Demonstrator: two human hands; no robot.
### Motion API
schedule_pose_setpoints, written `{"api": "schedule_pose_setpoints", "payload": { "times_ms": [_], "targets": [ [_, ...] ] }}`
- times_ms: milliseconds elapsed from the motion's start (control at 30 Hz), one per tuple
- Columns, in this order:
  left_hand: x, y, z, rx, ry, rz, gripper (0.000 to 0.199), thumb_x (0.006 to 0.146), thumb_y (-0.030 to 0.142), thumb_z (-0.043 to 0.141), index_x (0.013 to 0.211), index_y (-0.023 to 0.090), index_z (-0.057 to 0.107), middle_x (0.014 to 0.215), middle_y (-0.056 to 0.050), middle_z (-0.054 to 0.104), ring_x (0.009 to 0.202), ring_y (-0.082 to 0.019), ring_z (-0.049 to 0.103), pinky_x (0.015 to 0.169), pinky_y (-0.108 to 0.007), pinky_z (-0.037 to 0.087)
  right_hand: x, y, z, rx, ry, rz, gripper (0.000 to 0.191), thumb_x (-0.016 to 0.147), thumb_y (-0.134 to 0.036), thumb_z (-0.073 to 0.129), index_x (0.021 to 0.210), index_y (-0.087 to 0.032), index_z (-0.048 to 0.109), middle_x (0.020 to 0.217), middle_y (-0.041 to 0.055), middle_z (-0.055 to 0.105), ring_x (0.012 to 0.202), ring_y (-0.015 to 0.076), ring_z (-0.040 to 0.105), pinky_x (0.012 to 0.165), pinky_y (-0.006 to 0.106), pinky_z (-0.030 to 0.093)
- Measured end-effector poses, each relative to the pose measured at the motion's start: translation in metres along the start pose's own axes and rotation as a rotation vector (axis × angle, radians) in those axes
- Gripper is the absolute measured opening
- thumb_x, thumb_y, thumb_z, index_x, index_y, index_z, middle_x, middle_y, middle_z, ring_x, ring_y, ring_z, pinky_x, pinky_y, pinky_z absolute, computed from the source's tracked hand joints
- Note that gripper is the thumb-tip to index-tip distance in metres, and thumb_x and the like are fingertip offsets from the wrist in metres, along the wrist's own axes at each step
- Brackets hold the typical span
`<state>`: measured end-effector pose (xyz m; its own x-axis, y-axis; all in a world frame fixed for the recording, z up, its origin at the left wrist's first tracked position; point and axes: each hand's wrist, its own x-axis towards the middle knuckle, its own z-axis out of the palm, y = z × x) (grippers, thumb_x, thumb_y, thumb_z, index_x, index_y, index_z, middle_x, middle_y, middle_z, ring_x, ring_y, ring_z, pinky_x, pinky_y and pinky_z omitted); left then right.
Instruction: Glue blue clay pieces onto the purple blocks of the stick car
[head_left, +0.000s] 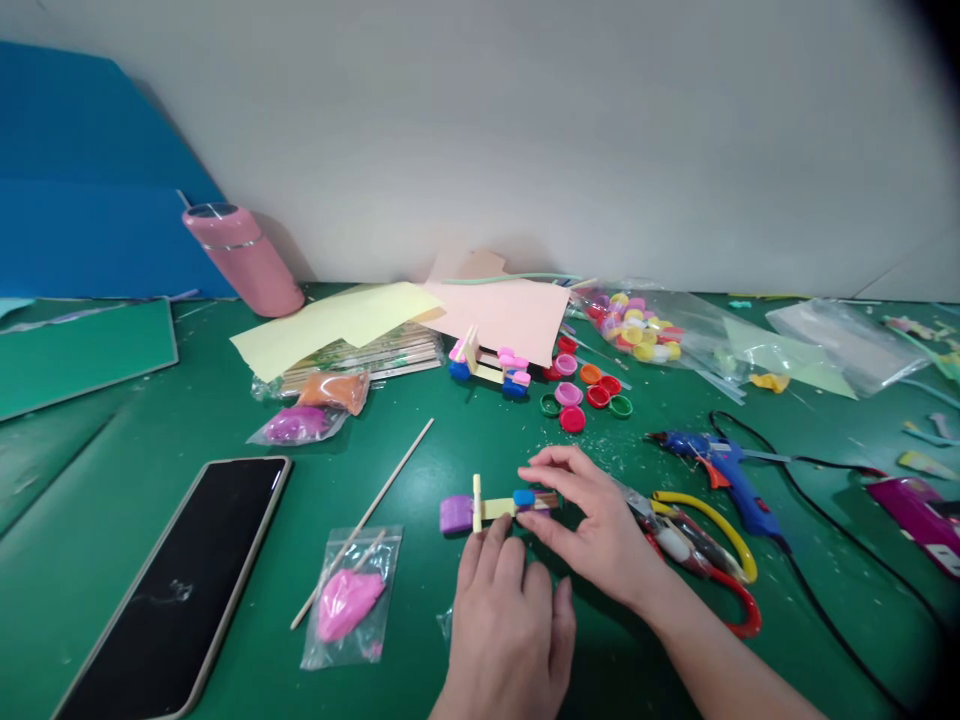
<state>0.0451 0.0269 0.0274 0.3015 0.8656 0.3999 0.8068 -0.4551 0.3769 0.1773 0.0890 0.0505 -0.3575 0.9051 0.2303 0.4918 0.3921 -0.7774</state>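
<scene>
A small clay and craft-stick model (493,510) lies on the table before me, with a purple clay block at its left end, a pale upright stick beside it and blue clay near the right. My right hand (600,520) reaches in from the right, with thumb and fingertips around the blue clay end. Fingertips of my left hand (510,620) press on the model's near edge, the other fingers curled and the thumb apart. Behind it stands a similar model (489,368) in blue and pink clay. Bottle caps (571,394) lie to its right.
At right are a blue glue gun (724,465) with its cord and red-and-yellow-handled pliers (705,555). On the left lie a phone (176,590), bagged pink clay (351,605) and a thin wooden stick (397,472). A pink bottle (247,260) leans at the back.
</scene>
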Motion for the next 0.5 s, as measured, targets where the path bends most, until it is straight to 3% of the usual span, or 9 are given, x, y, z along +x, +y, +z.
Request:
{"api": "schedule_pose_setpoints", "payload": {
  "times_ms": [133, 300, 500],
  "targets": [
    [0.0009, -0.0010, -0.0009, -0.021, 0.012, 0.022, 0.009, 0.075, 0.019, 0.052, 0.074, 0.014, 0.060, 0.084, -0.013, 0.062, 0.099, -0.031, 0.055, 0.084, -0.049, 0.045, -0.0042, 0.0018, -0.0026, -0.020, -0.012, -0.012, 0.037, 0.076, -0.019, 0.061, 0.112, -0.024, 0.057, 0.110, 0.0069, 0.049, 0.106, 0.0208, 0.049, 0.089, 0.034, 0.045],
    [0.0044, 0.0006, -0.0022, -0.051, 0.075, 0.019, 0.009, 0.073, 0.017, 0.054, 0.065, 0.016, 0.056, 0.081, -0.010, 0.060, 0.090, -0.028, 0.057, 0.077, -0.045, 0.047, -0.0083, 0.0042, -0.0032, 0.012, 0.084, 0.025, 0.022, 0.083, -0.022, 0.053, 0.104, -0.022, 0.060, 0.105, 0.0071, 0.052, 0.100, 0.0196, 0.052, 0.086, 0.034, 0.046],
    [0.0022, 0.0041, 0.0003, -0.044, 0.099, -0.031, 0.012, 0.075, 0.017, 0.051, 0.066, 0.015, 0.058, 0.093, -0.013, 0.061, 0.102, -0.030, 0.053, 0.085, -0.047, 0.043, 0.0005, -0.0017, 0.0028, 0.055, 0.119, 0.108, 0.018, 0.086, -0.022, 0.048, 0.097, -0.021, 0.062, 0.104, 0.0071, 0.053, 0.102, 0.0191, 0.051, 0.087, 0.033, 0.044]
  ]
}}
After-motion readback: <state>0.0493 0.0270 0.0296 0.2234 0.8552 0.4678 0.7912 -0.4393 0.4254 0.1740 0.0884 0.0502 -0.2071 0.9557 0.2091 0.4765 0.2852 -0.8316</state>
